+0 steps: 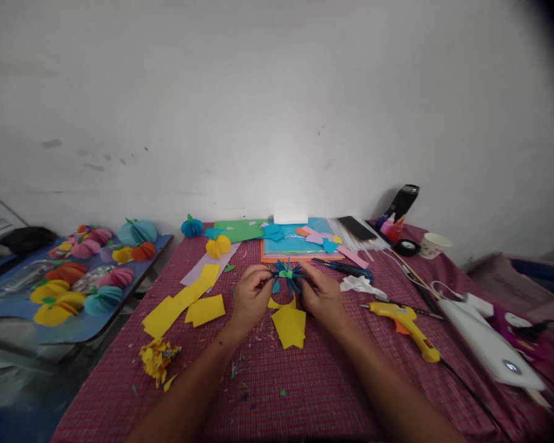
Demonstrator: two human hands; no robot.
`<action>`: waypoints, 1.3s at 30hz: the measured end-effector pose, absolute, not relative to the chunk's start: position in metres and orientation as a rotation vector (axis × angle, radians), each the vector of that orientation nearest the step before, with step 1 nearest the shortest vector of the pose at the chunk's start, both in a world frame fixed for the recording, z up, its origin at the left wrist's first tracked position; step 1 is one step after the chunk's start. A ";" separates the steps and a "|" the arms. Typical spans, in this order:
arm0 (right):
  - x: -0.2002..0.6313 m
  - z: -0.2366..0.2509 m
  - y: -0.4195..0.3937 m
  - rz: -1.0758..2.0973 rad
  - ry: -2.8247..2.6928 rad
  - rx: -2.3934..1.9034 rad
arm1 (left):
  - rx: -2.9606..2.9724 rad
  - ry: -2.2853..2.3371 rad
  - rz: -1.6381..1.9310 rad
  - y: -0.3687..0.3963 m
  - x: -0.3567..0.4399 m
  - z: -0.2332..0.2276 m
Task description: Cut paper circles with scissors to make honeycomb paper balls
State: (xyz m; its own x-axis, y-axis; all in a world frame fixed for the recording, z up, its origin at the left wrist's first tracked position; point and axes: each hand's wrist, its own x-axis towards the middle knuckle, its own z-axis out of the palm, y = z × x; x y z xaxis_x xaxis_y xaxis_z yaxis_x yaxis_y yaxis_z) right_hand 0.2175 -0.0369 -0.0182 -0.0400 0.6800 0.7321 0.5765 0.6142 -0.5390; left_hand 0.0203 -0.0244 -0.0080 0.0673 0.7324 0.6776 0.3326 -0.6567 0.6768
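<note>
Blue starburst between left hand and right hand — edges in pinched fingers.

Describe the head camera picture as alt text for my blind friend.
A person's left hand and right hand hold a spiky blue piece with a green centre above a red checked cloth. Yellow paper pieces lie nearby, with a yellow glue gun to the right. On a blue table at the left sit colourful round paper shapes.

1. The one head view looks forward and slightly down across the bench from its near side.
2. The left hand and right hand appear near, just below centre.
3. The wall beyond fills the upper half.
</note>
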 end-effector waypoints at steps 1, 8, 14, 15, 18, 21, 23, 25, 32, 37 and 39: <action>0.218 -0.019 -0.036 0.108 -1.712 -1.042 | 2.011 1.064 1.617 -0.024 0.020 -0.008; 0.217 -0.019 -0.036 0.092 -1.702 -1.041 | 2.013 1.072 1.628 -0.025 0.021 -0.006; 0.217 -0.019 -0.036 0.084 -1.711 -1.040 | 2.004 1.076 1.618 -0.025 0.021 -0.006; 0.217 -0.019 -0.036 0.084 -1.711 -1.039 | 2.000 1.075 1.620 -0.026 0.021 -0.006; 0.218 -0.019 -0.036 0.085 -1.708 -1.037 | 1.994 1.067 1.626 -0.026 0.022 -0.006; 0.217 -0.020 -0.036 0.086 -1.704 -1.043 | 1.999 1.061 1.628 -0.025 0.021 -0.006; 0.217 -0.020 -0.036 0.089 -1.701 -1.037 | 2.003 1.060 1.629 -0.025 0.021 -0.006; 0.217 -0.020 -0.035 0.094 -1.700 -1.027 | 2.004 1.063 1.624 -0.024 0.021 -0.006; 0.217 -0.020 -0.035 0.075 -1.708 -1.028 | 2.005 1.072 1.620 -0.024 0.021 -0.007; 0.217 -0.019 -0.035 0.088 -1.702 -1.030 | 2.013 1.064 1.619 -0.024 0.020 -0.008; 0.217 -0.019 -0.035 0.087 -1.707 -1.024 | 2.015 1.068 1.617 -0.024 0.020 -0.007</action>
State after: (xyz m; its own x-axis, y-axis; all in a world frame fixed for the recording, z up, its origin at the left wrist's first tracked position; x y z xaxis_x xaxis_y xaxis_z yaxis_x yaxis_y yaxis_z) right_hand 0.2174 -0.0354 -0.0191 -0.0367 0.6602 0.7502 0.5808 0.6250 -0.5216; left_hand 0.0202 -0.0241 -0.0072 0.0677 0.7306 0.6794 0.3384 -0.6574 0.6733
